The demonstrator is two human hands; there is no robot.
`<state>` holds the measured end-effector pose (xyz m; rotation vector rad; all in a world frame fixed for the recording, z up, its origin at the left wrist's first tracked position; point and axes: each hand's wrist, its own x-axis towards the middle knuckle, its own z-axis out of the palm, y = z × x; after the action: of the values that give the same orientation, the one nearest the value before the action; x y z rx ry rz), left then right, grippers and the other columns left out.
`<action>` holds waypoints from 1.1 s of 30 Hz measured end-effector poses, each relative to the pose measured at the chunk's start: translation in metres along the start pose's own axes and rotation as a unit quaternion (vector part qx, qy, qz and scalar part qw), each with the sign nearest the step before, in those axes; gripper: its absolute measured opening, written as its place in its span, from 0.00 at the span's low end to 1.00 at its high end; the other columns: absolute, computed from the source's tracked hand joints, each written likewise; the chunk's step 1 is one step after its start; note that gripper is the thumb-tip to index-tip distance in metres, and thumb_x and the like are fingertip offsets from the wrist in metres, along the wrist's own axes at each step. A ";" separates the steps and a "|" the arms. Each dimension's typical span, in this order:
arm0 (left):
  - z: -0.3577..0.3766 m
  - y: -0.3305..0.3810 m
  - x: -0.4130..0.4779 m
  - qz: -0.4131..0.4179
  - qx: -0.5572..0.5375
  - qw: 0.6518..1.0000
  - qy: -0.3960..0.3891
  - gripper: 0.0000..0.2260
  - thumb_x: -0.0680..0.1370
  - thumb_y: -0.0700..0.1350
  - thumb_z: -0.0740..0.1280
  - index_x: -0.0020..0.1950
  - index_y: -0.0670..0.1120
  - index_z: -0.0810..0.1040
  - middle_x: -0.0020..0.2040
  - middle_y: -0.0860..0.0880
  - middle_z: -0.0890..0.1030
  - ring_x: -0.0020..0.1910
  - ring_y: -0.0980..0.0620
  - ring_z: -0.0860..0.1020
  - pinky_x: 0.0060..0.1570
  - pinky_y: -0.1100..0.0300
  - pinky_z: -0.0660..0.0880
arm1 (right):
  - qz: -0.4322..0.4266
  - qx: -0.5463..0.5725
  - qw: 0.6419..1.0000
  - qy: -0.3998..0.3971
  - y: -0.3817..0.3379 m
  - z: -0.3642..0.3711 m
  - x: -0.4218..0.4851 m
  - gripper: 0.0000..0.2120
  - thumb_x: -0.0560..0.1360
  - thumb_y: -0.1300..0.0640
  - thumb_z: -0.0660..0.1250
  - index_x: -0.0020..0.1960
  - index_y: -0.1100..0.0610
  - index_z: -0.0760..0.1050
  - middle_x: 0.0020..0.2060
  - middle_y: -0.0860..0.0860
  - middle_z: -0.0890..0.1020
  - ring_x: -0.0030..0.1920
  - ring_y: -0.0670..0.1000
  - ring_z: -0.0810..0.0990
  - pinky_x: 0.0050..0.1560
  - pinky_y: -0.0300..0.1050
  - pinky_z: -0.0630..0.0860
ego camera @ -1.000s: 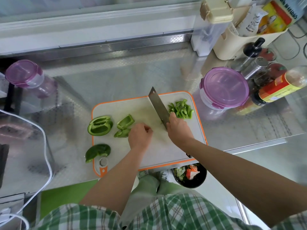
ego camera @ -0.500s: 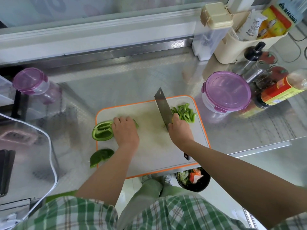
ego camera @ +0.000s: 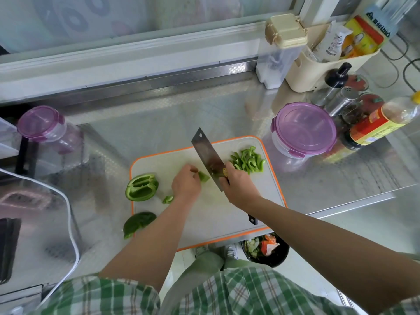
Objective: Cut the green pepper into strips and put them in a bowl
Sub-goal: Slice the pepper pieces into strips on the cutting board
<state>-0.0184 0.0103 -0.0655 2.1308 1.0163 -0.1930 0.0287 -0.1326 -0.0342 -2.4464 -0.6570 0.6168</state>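
The left hand [ego camera: 186,184] has moved away from the pepper half [ego camera: 142,187] toward the cleaver [ego camera: 208,155] and now pinches a pepper piece [ego camera: 203,176] just beside the blade. The right hand [ego camera: 238,186] grips the cleaver handle. Cut strips [ego camera: 247,160] lie beyond the right hand on the cutting board [ego camera: 216,219]. A purple-lidded container [ego camera: 304,130] stands closed, right of the right hand; contents indeterminable. A black bowl [ego camera: 276,261] below the worktop [ego camera: 159,123] edge holds vegetable scraps.

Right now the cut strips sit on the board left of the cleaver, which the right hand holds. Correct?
No. The head view shows the cut strips right of the cleaver on the board; the right hand does hold it.
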 end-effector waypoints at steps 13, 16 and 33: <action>0.002 -0.007 -0.018 -0.143 -0.176 0.974 -0.011 0.10 0.72 0.41 0.75 0.33 0.46 0.77 0.30 0.49 0.81 0.35 0.45 0.84 0.47 0.52 0.81 | -0.012 -0.091 0.995 -0.043 -0.002 0.009 -0.011 0.05 0.80 0.61 0.55 0.55 0.60 0.64 0.33 0.52 0.68 0.35 0.59 0.70 0.32 0.47 0.62; 0.000 -0.004 -0.019 -0.142 -0.180 0.973 -0.008 0.09 0.72 0.40 0.75 0.35 0.45 0.78 0.34 0.47 0.82 0.36 0.45 0.85 0.42 0.55 0.79 | -0.009 -0.125 0.991 -0.049 -0.004 0.013 -0.010 0.06 0.80 0.62 0.54 0.57 0.59 0.64 0.35 0.53 0.71 0.36 0.58 0.71 0.32 0.48 0.63; -0.003 -0.010 -0.022 -0.132 -0.184 0.974 -0.010 0.04 0.72 0.41 0.74 0.47 0.45 0.84 0.36 0.49 0.83 0.34 0.48 0.84 0.44 0.56 0.81 | 0.059 -0.040 0.997 -0.004 -0.006 0.024 0.007 0.04 0.80 0.61 0.55 0.49 0.58 0.60 0.37 0.54 0.71 0.38 0.58 0.72 0.35 0.48 0.64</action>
<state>-0.0413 0.0033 -0.0596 1.6554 1.2175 -0.1403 0.0195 -0.1148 -0.0507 -2.5719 -0.5529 0.6584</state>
